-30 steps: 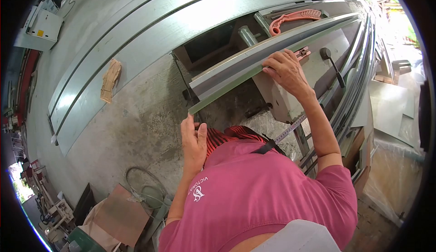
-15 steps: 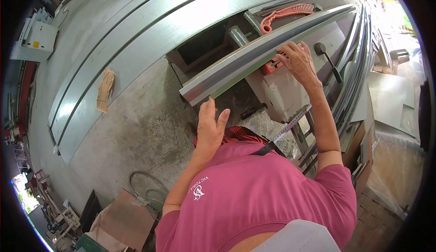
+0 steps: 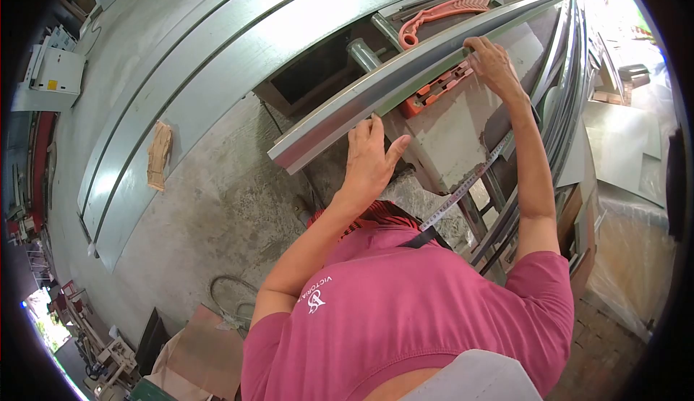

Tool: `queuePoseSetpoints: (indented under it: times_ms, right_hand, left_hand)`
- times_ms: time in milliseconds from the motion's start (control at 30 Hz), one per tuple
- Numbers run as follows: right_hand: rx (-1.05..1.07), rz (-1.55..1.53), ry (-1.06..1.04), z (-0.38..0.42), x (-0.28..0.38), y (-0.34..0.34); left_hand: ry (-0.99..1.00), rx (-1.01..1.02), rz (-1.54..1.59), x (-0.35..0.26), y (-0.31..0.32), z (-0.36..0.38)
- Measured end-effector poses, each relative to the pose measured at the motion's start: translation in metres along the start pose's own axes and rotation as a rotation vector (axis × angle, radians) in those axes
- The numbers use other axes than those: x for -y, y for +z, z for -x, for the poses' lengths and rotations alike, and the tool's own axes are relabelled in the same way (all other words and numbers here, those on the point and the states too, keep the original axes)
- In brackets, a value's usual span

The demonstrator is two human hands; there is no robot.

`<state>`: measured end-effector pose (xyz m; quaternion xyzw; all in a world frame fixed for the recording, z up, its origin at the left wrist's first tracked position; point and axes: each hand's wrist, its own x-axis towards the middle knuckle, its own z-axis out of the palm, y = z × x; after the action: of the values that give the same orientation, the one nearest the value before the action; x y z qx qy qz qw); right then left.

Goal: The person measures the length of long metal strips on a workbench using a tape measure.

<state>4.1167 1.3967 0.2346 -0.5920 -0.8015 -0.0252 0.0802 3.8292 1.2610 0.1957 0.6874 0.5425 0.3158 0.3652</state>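
A long bent sheet-metal profile [image 3: 325,135], silvery with a greenish strip along its near side, runs diagonally in front of me. My left hand [image 3: 367,156] has its fingertips at the near edge, with the thumb spread away from the metal. Farther along, my right hand [image 3: 496,70] has its fingers curled over the same edge; its thumb is mostly hidden. Between my hands, just below the profile, lies an orange-red slotted plastic piece [image 3: 437,91]. Beyond the profile is a curved, ribbed orange-red handle-like piece [image 3: 444,18].
Long flat metal sheets [image 3: 210,61] stretch across the far side, with a torn piece of cardboard [image 3: 160,156] beside them. Metal cylinders [image 3: 363,54] stand behind the profile. A tape-measure blade [image 3: 463,190] extends near my waist. Several long strips [image 3: 566,112] are stacked at right.
The profile's near end has shifted left and slightly down in view. My left hand has moved right and up along it. My right hand has moved from beside the orange-red piece onto the profile's edge.
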Motion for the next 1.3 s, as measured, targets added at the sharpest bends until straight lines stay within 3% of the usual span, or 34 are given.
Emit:
queuePoseSetpoints:
  times_ms: [67,233,367,667,800,867,1033,1167,1300]
  right_hand:
    - [-0.02,0.008,0.001,-0.004,-0.013,0.002]
    - [0.191,0.097,0.004,-0.012,-0.034,-0.003]
    - [0.121,0.086,-0.032,-0.018,-0.048,-0.001]
    - [0.23,0.175,-0.139,-0.044,-0.067,-0.007]
    - [0.198,0.29,-0.262,-0.045,-0.08,-0.011]
    - [0.18,0.313,-0.267,-0.043,-0.094,-0.008]
    - [-0.01,0.463,-0.34,-0.035,-0.147,-0.004]
    - [-0.11,0.525,-0.283,-0.027,-0.18,-0.014]
    - [-0.139,0.582,-0.289,-0.005,-0.208,-0.014]
  left_hand:
    - [0.008,0.01,-0.032,-0.002,0.007,-0.009]
    - [0.037,0.017,-0.049,-0.004,0.021,-0.028]
    - [0.047,0.024,-0.064,-0.01,0.025,-0.04]
    - [-0.021,0.109,0.106,0.0,0.006,-0.055]
    - [-0.017,0.03,0.16,0.005,-0.014,-0.029]
    - [-0.143,0.028,0.367,0.018,-0.022,-0.011]
    - [-0.309,0.033,0.496,0.028,-0.037,0.042]
    - [-0.445,-0.014,0.573,0.019,-0.033,0.059]
    - [-0.453,-0.02,0.582,0.014,-0.03,0.056]
